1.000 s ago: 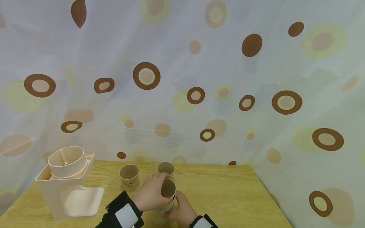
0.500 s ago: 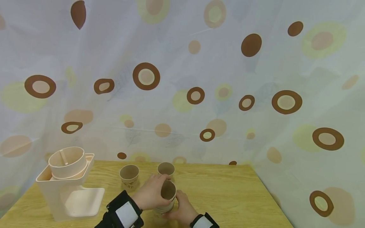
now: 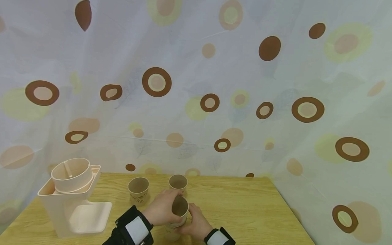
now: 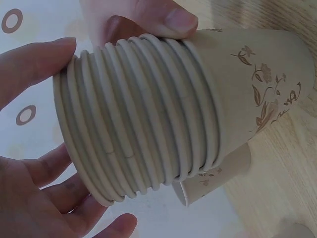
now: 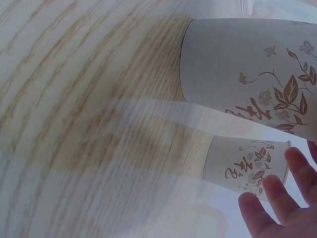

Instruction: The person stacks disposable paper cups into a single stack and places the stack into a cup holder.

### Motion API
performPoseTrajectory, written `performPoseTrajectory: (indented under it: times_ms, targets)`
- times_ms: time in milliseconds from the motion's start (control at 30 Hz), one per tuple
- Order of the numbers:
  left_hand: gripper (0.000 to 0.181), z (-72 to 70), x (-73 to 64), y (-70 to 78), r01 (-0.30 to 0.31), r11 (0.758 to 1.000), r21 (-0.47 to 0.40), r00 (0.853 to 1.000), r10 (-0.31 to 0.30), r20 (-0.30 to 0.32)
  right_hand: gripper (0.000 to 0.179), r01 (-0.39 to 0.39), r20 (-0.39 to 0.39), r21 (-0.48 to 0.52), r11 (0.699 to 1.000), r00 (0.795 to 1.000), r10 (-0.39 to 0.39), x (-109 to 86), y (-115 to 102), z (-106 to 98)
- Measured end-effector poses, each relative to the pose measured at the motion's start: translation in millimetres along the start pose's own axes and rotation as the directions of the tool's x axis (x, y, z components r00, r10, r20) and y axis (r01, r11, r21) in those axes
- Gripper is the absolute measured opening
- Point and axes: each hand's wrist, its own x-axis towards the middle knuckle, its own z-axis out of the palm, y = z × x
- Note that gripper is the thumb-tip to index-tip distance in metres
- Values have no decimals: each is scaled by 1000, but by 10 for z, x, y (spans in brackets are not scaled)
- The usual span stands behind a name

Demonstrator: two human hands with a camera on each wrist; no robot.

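A stack of nested paper cups (image 4: 143, 114) stands on the table, its several rims packed together above a floral-printed wall. Around the top rim, my left hand (image 3: 163, 208) grips the stack with thumb and fingers on opposite sides. Lower down, my right hand (image 3: 197, 223) holds the stack from the right, its thumb against the rims in the left wrist view. The right wrist view shows the printed wall of the lowest cup (image 5: 247, 69) near the right fingers (image 5: 277, 191). Behind the left hand is a single paper cup (image 3: 178, 182), upright and partly covered.
Another upright paper cup (image 3: 139, 190) stands left of the hands. Farther left is a cream plastic container (image 3: 56, 211) with a round cup-like part (image 3: 71, 183) on top and a flat tray (image 3: 92, 217) at its side. A patterned sheet (image 3: 196, 68) hangs behind the wooden table (image 3: 242, 207).
The top rim of the stack has sunk slightly between my hands. Both hands keep their places almost unchanged, and the separate cups have not moved.
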Motion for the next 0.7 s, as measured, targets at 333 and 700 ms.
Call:
performPoseTrajectory:
  times_ms: [333, 700]
  targets:
    - [67, -10, -19, -76, 27, 994, -101, 1000, -26, 9, 63, -29, 10, 28, 999, 1000, 28, -9, -11, 7]
    - [54, -309, -84, -516, 307, 950, -66, 881, -309, -359, 70, -85, 12, 138, 987, 996, 84, -4, 66, 96]
